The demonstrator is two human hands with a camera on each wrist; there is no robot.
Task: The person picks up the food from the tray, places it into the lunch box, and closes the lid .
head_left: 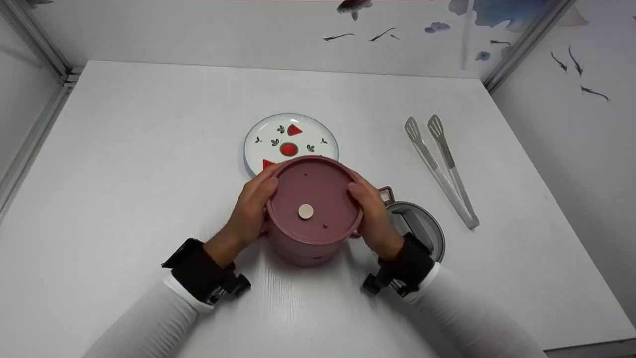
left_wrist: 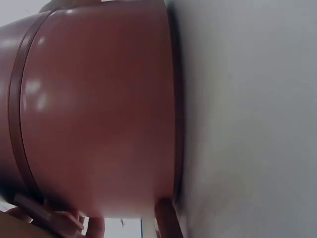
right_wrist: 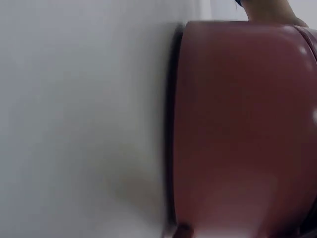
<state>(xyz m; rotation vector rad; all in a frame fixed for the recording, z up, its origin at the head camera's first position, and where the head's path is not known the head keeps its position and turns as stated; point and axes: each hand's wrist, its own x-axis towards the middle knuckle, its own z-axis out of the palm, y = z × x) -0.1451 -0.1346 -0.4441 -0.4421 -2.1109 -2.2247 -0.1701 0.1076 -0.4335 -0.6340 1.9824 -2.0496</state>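
Between both hands sits a dusty-red pot (head_left: 305, 253), its side filling much of the left wrist view and the right wrist view. On top is a flat lid (head_left: 318, 191) of the same colour with a round cream knob (head_left: 305, 212). My left hand (head_left: 247, 209) grips the pot's left side, thumb over the lid's edge. My right hand (head_left: 376, 216) holds the right side the same way. Most of the fingers are hidden behind the pot. Its base is close over the white table in both wrist views.
A white plate (head_left: 303, 124) with red fruit pictures lies behind the pot, partly covered by it. Beneath the right wrist shows a round, glass-topped item (head_left: 431, 223) with a reddish loop handle (head_left: 386, 193). Slotted tongs (head_left: 447, 184) lie spread at the right. White panels border the table.
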